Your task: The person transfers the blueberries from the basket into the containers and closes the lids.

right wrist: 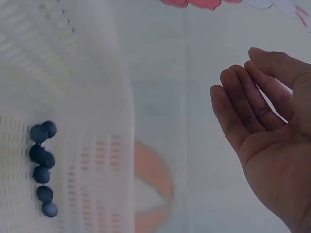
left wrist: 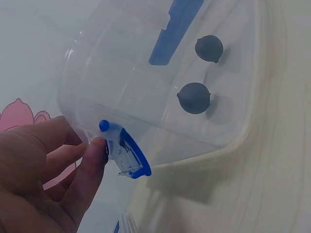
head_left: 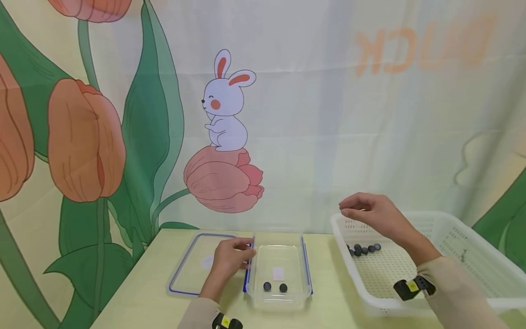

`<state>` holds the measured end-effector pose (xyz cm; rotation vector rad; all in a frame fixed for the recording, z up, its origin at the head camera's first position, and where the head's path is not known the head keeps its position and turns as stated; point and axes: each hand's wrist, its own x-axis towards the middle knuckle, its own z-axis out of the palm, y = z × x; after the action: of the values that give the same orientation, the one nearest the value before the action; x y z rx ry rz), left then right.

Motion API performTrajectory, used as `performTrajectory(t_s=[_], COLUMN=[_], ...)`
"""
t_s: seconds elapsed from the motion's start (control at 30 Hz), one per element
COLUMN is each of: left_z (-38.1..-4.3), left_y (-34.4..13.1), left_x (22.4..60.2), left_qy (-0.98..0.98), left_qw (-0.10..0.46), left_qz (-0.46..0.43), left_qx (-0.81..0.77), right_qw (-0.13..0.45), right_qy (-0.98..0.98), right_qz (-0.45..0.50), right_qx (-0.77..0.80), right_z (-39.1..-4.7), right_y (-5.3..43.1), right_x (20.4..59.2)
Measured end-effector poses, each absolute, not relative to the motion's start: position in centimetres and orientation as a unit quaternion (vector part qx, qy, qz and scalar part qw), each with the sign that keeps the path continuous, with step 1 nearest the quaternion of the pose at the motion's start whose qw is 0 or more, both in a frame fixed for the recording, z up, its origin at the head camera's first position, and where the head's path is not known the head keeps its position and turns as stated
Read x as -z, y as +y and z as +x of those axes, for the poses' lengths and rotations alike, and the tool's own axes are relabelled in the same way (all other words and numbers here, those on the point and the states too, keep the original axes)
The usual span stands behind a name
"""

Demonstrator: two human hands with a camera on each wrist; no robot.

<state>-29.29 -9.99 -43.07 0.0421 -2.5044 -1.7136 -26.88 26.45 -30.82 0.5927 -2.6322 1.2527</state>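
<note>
A clear plastic food container (head_left: 279,299) with blue side latches stands lidless on the table, with two small dark blue-grey balls (left wrist: 194,98) at its near end. My left hand (head_left: 231,259) pinches its left side at a blue latch (left wrist: 127,148), thumb on the latch and fingers behind. My right hand (head_left: 374,212) is raised over the left rim of a white perforated basket (head_left: 441,221). Its fingers are loosely bent and nothing shows in the palm. Several more dark balls (right wrist: 41,174) lie in the basket, along its left side.
The container's lid (head_left: 185,260), clear with a blue seal, lies on the table left of the container, partly behind my left hand. A white square (head_left: 278,273) shows at the container's floor. Behind the table hangs a printed curtain (head_left: 296,137).
</note>
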Motion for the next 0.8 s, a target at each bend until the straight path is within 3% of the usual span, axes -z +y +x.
performTrajectory(t_s=[0.27, 0.57, 0.8], left_z=[-29.4, -31.7, -29.8], left_y=[-10.0, -10.4, -10.1], left_x=[43.2, 46.2, 43.7], left_qy=[-0.828, -0.828, -0.833], left_qw=[0.056, 0.061, 0.047], left_qz=[0.018, 0.008, 0.021], left_qx=[0.558, 0.558, 0.550], right_qw=[0.074, 0.064, 0.040], right_qy=[-0.882, -0.901, -0.912], right_qz=[0.186, 0.143, 0.124], right_qx=[-0.427, -0.405, -0.389], right_z=[-28.6, -30.0, -30.8], right_y=[28.7, 31.5, 33.1], right_x=[32.4, 34.3, 35.5])
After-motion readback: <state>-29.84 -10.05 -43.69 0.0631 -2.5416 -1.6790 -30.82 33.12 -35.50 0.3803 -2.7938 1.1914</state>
